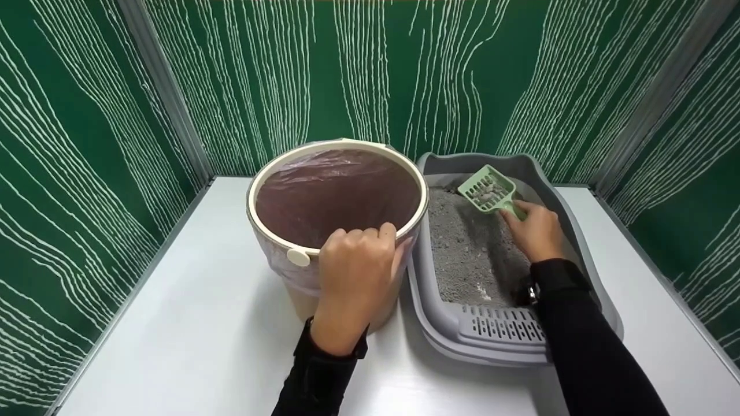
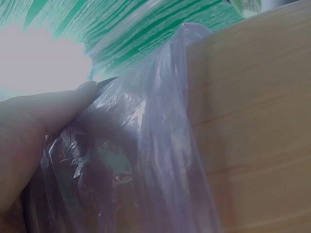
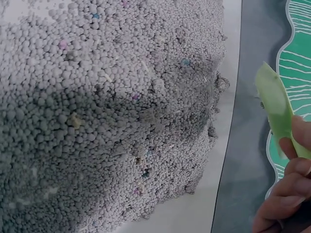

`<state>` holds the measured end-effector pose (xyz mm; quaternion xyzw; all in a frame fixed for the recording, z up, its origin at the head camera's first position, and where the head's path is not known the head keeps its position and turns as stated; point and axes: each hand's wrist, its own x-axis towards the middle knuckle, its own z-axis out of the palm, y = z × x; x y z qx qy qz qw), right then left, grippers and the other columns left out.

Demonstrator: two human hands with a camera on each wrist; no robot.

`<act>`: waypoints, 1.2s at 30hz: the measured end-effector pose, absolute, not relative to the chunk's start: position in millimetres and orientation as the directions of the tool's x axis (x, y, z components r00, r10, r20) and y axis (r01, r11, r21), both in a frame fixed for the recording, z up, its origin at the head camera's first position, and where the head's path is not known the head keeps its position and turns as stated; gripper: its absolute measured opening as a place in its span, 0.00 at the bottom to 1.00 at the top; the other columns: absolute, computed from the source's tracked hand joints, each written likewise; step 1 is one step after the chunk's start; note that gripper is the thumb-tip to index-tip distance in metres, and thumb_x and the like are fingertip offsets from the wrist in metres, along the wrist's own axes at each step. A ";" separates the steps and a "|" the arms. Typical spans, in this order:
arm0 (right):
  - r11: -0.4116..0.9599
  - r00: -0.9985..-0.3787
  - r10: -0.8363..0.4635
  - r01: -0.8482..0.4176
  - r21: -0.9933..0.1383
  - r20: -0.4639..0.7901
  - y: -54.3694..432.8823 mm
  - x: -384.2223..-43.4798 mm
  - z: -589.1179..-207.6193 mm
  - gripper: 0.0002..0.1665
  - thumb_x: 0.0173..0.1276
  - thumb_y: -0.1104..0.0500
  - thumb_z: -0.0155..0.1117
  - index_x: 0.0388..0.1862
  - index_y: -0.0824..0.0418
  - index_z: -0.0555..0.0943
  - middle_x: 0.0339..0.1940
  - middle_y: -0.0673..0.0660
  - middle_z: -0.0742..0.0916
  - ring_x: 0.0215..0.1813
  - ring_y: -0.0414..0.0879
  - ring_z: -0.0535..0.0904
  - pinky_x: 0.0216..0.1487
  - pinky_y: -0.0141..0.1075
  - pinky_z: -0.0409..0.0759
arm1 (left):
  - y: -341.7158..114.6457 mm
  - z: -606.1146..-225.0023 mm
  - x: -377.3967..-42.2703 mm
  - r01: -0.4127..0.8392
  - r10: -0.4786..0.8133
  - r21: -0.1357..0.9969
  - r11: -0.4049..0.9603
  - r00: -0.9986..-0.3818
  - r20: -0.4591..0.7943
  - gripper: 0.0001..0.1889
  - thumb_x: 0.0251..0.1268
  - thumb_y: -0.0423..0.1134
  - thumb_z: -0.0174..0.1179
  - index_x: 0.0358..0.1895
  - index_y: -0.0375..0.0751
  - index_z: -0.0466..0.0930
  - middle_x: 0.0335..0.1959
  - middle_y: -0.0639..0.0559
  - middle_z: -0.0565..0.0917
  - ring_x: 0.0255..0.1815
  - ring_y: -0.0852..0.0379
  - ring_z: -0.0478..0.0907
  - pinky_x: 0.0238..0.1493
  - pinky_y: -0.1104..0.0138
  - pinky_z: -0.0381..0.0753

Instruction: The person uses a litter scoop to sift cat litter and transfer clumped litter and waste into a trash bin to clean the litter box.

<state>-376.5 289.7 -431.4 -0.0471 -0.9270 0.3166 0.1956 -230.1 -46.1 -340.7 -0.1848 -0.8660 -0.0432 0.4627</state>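
Observation:
My left hand (image 1: 359, 268) grips the near rim of a round trash bin (image 1: 341, 306), its fingers curled over the cream rim ring (image 1: 252, 196). A thin translucent purple bag (image 2: 165, 126) lines the bin and hangs over its outside. In the left wrist view the thumb lies along the outer side of the rim. My right hand (image 1: 537, 228) holds a green litter scoop (image 1: 488, 188) by its handle, over the far part of a grey litter box (image 1: 430, 277). Some grey litter clumps (image 1: 489, 192) lie in the slotted scoop. Below it is grey granular litter (image 3: 146, 107).
Bin and litter box stand side by side on a white table (image 1: 191, 323). At the box's near end is a slotted step (image 1: 503, 325). Green walls with white wavy lines (image 1: 358, 69) enclose the table at the back and both sides.

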 end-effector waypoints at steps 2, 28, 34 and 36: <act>0.793 -0.924 0.203 -0.039 -0.608 0.323 290.8 -375.2 -432.8 0.29 0.79 0.52 0.68 0.70 0.68 0.80 0.65 0.75 0.83 0.63 0.72 0.81 0.55 0.62 0.76 | -45.6 -340.6 -229.5 0.360 0.282 -0.098 0.928 -0.503 0.817 0.20 0.66 0.52 0.73 0.24 0.46 0.77 0.15 0.54 0.79 0.15 0.51 0.76 0.22 0.60 0.68; 0.807 -0.999 0.014 -0.019 -0.590 0.051 292.6 -362.4 -313.2 0.36 0.84 0.38 0.53 0.66 0.68 0.81 0.28 0.53 0.80 0.20 0.39 0.67 0.18 0.32 0.69 | -45.6 -340.1 -228.9 0.350 0.288 -0.120 0.929 -0.482 0.827 0.20 0.64 0.53 0.74 0.24 0.46 0.77 0.15 0.54 0.79 0.14 0.53 0.76 0.22 0.61 0.69; 0.881 -0.990 -0.073 -0.119 -0.458 0.117 268.0 -340.7 -236.5 0.36 0.82 0.34 0.54 0.66 0.62 0.83 0.34 0.58 0.87 0.20 0.40 0.69 0.18 0.34 0.69 | -45.4 -340.7 -230.2 0.333 0.299 -0.147 0.931 -0.470 0.831 0.21 0.65 0.54 0.74 0.24 0.46 0.77 0.15 0.54 0.79 0.14 0.53 0.76 0.22 0.62 0.69; 0.901 -0.984 -0.119 -0.164 -0.400 0.136 255.3 -334.1 -215.8 0.37 0.81 0.33 0.53 0.66 0.61 0.84 0.39 0.59 0.89 0.21 0.42 0.70 0.19 0.35 0.69 | -45.5 -340.8 -230.3 0.330 0.300 -0.150 0.932 -0.468 0.831 0.22 0.64 0.54 0.75 0.24 0.46 0.77 0.14 0.54 0.79 0.14 0.53 0.76 0.22 0.62 0.69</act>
